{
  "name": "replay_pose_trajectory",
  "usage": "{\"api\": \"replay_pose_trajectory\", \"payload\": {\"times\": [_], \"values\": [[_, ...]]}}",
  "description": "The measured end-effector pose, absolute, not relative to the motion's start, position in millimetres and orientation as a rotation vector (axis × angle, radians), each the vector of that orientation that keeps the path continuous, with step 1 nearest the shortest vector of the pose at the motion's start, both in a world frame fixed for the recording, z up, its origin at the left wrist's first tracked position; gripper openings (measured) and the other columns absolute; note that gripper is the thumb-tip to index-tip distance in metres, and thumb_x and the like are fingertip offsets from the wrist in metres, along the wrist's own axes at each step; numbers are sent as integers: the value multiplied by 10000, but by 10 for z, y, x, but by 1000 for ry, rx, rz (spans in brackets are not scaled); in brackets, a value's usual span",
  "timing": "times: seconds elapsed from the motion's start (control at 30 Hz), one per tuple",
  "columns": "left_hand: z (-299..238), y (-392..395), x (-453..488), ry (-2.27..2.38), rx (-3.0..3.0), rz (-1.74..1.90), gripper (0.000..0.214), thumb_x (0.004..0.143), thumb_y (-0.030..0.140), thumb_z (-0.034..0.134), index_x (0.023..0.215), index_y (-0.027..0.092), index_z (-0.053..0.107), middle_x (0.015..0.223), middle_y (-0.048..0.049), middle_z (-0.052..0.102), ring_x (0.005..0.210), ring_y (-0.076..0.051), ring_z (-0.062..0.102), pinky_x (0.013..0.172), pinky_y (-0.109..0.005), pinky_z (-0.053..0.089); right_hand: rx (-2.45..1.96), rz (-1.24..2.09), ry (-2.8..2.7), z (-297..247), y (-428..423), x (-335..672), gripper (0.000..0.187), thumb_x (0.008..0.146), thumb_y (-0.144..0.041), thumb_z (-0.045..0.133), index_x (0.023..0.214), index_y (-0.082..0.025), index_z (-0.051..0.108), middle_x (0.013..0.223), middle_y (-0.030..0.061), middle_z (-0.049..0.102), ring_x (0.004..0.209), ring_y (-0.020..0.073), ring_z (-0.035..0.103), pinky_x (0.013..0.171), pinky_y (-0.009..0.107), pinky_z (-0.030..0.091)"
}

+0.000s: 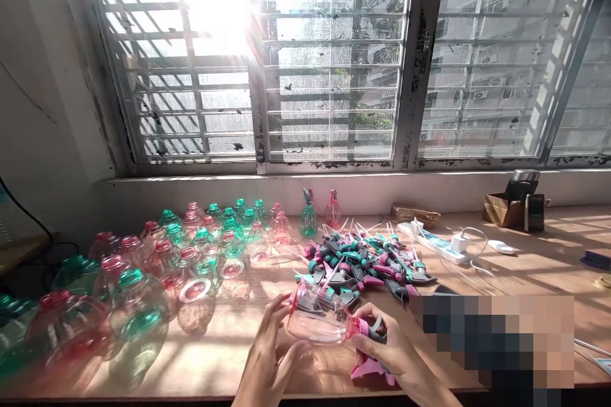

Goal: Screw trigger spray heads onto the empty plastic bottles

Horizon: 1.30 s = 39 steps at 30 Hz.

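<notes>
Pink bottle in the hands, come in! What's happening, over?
Right hand gripping spray head; left hand cupped at base end of pink bottle. Bottle sideways, spray head at its neck. Pile of loose sprayers just beyond.

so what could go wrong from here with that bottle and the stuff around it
The clear pink-tinted plastic bottle is tipped sideways between the left hand and right hand, so it might slip.
The pink-and-grey plastic spray head at its neck could sit crooked; I can't judge the fit.
The round translucent green and red bottles stand close together, so one bump might topple several.
</notes>
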State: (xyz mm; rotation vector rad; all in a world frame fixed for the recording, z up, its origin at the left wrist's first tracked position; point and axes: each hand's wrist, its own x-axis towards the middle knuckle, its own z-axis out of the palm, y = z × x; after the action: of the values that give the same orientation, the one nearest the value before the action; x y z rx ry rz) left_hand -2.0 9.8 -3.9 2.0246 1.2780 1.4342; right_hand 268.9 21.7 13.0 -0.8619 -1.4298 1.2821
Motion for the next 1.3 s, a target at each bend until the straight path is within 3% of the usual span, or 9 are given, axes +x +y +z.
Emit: {"api": "replay_pose_trajectory", "payload": {"times": [0.1,0.23,0.43,0.53,0.7,0.87,1.03,1.2,1.3], "values": [[-64,135,-45,1316,2069,1427,301,1049,416,526,1330,340,602,1552,-111,510,1358,-339,592,1070,-502,569,-870,1279,-1455,124,234,2688,448,794,-571,854,933,-213,624,639,-23,691,572,181,651,552,271,479],[-72,158,-46,1308,2142,1403,355,1071,356,476,1419,388,538,1569,-92,496,1399,-324,555,1093,-497,549,-811,1381,-1347,137,234,2689,432,817,-563,837,905,-207,609,654,-21,693,570,176,655,570,286,528],[-94,131,-34,1276,2115,1366,462,992,392,642,1435,362,518,1606,-127,448,1424,-360,529,1104,-516,549,-821,1349,-1377,115,224,2697,426,815,-541,852,911,-203,612,635,-21,703,570,164,651,577,266,509],[-85,135,-40,1283,2122,1369,426,1022,375,590,1440,352,515,1603,-128,452,1445,-352,512,1149,-541,500,-861,1308,-1439,100,227,2693,448,793,-545,870,941,-203,621,633,-25,708,565,168,668,566,255,485],[-70,147,-26,1291,2115,1423,398,1036,361,544,1433,376,553,1570,-93,507,1432,-330,537,1039,-438,604,-852,1331,-1401,140,197,2682,448,813,-572,838,922,-204,607,615,-30,689,554,159,637,564,258,460],[-98,134,-13,1228,1988,1371,432,992,413,629,1413,360,544,1611,-114,433,1437,-350,522,823,-343,691,-831,1362,-1372,171,195,2689,457,801,-583,839,897,-205,601,632,-32,663,563,172,643,578,279,486],[-57,113,-15,1289,2068,1436,369,1008,396,605,1366,316,572,1579,-136,503,1434,-361,530,1113,-513,535,-881,1249,-1487,92,246,2694,449,785,-570,857,926,-206,636,662,-28,669,577,171,632,559,266,464],[-71,152,-23,1278,2079,1425,347,1036,367,551,1383,351,566,1569,-116,514,1403,-333,563,1028,-465,598,-849,1315,-1406,81,248,2689,414,828,-545,834,920,-207,613,623,-40,661,567,158,616,571,262,447],[-89,157,-24,1295,2084,1423,359,1014,404,590,1370,354,588,1566,-117,520,1397,-345,562,1064,-504,577,-787,1375,-1355,128,227,2693,400,841,-546,821,899,-209,614,667,-29,674,593,163,630,601,283,497]]}}
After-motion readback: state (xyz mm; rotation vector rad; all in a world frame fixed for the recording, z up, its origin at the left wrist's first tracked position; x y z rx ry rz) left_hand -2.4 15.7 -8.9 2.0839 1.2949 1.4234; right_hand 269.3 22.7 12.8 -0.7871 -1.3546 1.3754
